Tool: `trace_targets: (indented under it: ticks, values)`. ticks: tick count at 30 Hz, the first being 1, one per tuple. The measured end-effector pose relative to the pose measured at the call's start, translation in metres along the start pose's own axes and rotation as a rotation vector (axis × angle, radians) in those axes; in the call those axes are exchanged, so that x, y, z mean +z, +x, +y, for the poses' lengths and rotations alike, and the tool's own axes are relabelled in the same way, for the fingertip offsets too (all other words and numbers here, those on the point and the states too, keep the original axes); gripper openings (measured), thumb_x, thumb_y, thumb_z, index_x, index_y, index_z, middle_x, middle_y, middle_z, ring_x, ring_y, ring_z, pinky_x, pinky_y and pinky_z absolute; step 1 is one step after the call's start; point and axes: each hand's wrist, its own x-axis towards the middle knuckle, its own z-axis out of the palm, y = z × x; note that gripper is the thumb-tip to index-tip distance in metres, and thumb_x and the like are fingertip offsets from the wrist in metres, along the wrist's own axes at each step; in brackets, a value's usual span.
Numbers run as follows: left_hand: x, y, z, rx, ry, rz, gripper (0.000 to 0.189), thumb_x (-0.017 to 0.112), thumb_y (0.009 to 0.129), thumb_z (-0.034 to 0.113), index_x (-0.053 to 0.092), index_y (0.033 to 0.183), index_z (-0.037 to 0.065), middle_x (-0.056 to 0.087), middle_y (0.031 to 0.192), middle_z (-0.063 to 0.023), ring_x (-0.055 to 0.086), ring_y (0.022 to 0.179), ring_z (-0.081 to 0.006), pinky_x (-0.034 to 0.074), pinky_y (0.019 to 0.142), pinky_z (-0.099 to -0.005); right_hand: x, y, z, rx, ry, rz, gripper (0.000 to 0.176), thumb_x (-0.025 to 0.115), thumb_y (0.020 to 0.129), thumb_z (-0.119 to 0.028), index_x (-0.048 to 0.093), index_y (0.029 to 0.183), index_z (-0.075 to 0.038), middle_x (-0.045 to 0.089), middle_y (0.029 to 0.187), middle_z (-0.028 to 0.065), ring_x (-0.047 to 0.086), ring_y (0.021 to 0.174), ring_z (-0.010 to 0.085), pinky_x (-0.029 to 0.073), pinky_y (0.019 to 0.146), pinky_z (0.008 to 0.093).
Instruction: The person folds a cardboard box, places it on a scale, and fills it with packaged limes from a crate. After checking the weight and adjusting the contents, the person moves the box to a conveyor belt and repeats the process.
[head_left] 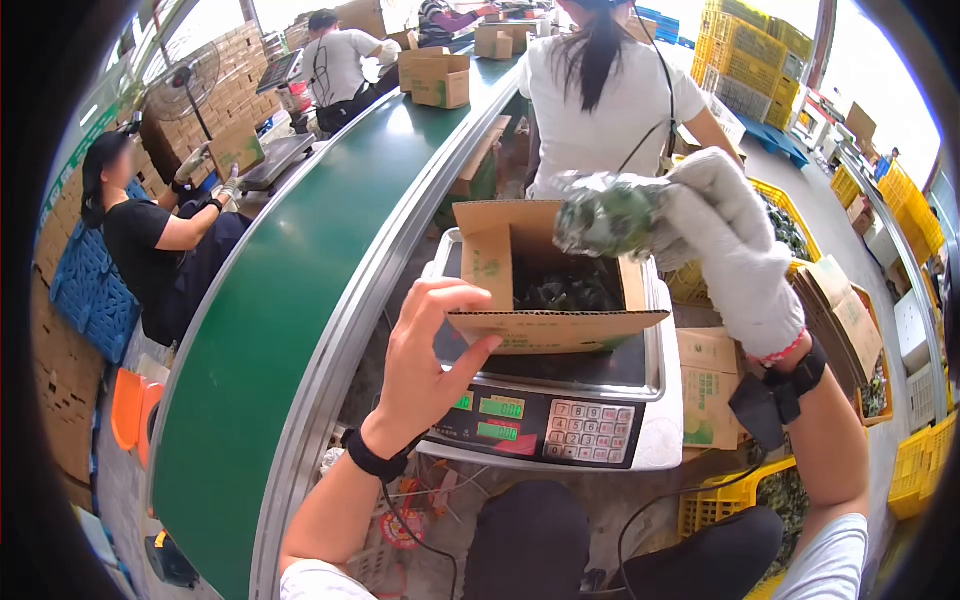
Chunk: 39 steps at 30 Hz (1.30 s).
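Note:
An open cardboard box sits on a digital weighing scale with dark green items inside it. My left hand, bare, has its fingers apart, with thumb and fingertips at the box's near left flap. Above the box's right side, my right hand wears a white knitted glove and is closed on a clear plastic bag of dark green produce. The bag hides part of the box's far right corner.
A green conveyor belt runs along the left, carrying cardboard boxes at its far end. Co-workers sit ahead and at left. Yellow crates and folded cardboard stand at right.

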Motion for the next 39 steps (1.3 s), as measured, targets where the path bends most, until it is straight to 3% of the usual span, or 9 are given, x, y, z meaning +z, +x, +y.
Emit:
trace_targets:
  ticks: [6, 8, 12, 16, 20, 22, 24, 31, 39]
  values:
    - [-0.006, -0.001, 0.001, -0.008, -0.078, 0.093, 0.065, 0.088, 0.080, 0.026, 0.054, 0.132, 0.006, 0.061, 0.126, -0.0098, 0.058, 0.117, -0.0232, 0.046, 0.097, -0.0364, -0.098, -0.073, 0.037, -0.482, -1.071, 0.313, 0.032, 0.063, 0.096, 0.002, 0.060, 0.127, -0.004, 0.062, 0.127, 0.0109, 0.065, 0.110, 0.0197, 0.056, 0.092, 0.0319]
    - [-0.014, -0.008, 0.006, -0.057, -0.100, 0.115, 0.064, 0.086, 0.082, 0.028, 0.054, 0.133, 0.006, 0.061, 0.126, -0.0092, 0.057, 0.118, -0.0213, 0.046, 0.098, -0.0363, -0.134, -0.115, 0.029, -0.191, -0.549, 0.510, 0.047, 0.063, 0.089, 0.014, 0.057, 0.134, -0.002, 0.058, 0.136, 0.0143, 0.060, 0.124, 0.0250, 0.052, 0.102, 0.0366]
    - [-0.030, -0.020, 0.005, -0.130, -0.178, 0.227, 0.056, 0.080, 0.090, 0.027, 0.054, 0.134, 0.004, 0.060, 0.127, -0.0088, 0.057, 0.119, -0.0176, 0.046, 0.098, -0.0336, -0.257, -0.265, 0.072, -0.201, -1.412, 0.321, 0.034, 0.054, 0.106, -0.021, 0.057, 0.137, -0.008, 0.057, 0.135, 0.0069, 0.054, 0.128, 0.0155, 0.047, 0.104, 0.0324]
    - [-0.030, -0.033, 0.018, -0.184, -0.159, 0.215, 0.044, 0.064, 0.101, 0.024, 0.052, 0.137, 0.002, 0.061, 0.127, -0.0117, 0.058, 0.119, -0.0194, 0.048, 0.100, -0.0370, -0.316, -0.406, 0.075, 0.336, -0.355, 0.721, 0.028, 0.058, 0.105, -0.028, 0.060, 0.126, -0.010, 0.066, 0.114, 0.0009, 0.062, 0.100, 0.0095, 0.051, 0.081, 0.0259]
    - [-0.019, -0.046, 0.042, -0.231, -0.193, 0.143, 0.048, 0.058, 0.104, 0.034, 0.051, 0.139, 0.001, 0.062, 0.129, -0.0125, 0.062, 0.116, -0.0223, 0.049, 0.098, -0.0371, -0.306, -0.475, 0.064, 1.146, -0.551, 0.782, 0.020, 0.060, 0.098, -0.032, 0.061, 0.101, -0.012, 0.068, 0.084, 0.0011, 0.056, 0.059, 0.0126, 0.047, 0.053, 0.0310]
    - [-0.006, -0.061, 0.048, -0.243, -0.203, 0.056, 0.051, 0.058, 0.104, 0.040, 0.052, 0.136, 0.001, 0.062, 0.122, -0.0108, 0.061, 0.106, -0.0194, 0.047, 0.094, -0.0340, -0.264, -0.471, 0.035, 1.495, -0.968, 0.208, 0.030, 0.065, 0.086, -0.039, 0.066, 0.095, -0.010, 0.067, 0.079, 0.0086, 0.064, 0.064, 0.0213, 0.051, 0.059, 0.0366]
    - [0.013, -0.075, 0.065, -0.269, -0.316, -0.174, 0.047, 0.066, 0.098, 0.037, 0.056, 0.128, 0.002, 0.063, 0.118, -0.0126, 0.060, 0.102, -0.0216, 0.047, 0.090, -0.0341, -0.302, -0.583, 0.073, 1.140, -1.245, -0.248, 0.037, 0.068, 0.081, -0.040, 0.070, 0.104, -0.011, 0.074, 0.093, 0.0128, 0.071, 0.086, 0.0335, 0.055, 0.075, 0.0433]
    - [0.093, -0.083, 0.149, -0.060, -0.029, -1.069, 0.044, 0.076, 0.080, 0.027, 0.066, 0.116, 0.003, 0.065, 0.112, -0.0148, 0.060, 0.107, -0.0341, 0.044, 0.097, -0.0420, -0.255, -0.563, 0.128, 1.376, -0.948, 0.319, 0.067, 0.071, 0.081, -0.043, 0.059, 0.137, -0.009, 0.063, 0.137, 0.0176, 0.058, 0.128, 0.0336, 0.045, 0.109, 0.0401]
    - [0.115, -0.091, 0.152, -0.047, 0.136, -1.025, 0.037, 0.079, 0.076, 0.020, 0.069, 0.107, 0.004, 0.069, 0.105, -0.0109, 0.061, 0.104, -0.0317, 0.044, 0.097, -0.0413, -0.249, -0.518, 0.211, 1.173, -0.739, 0.642, 0.104, 0.078, 0.073, -0.057, 0.034, 0.157, -0.012, 0.049, 0.148, 0.0274, 0.050, 0.135, 0.0419, 0.042, 0.112, 0.0450]
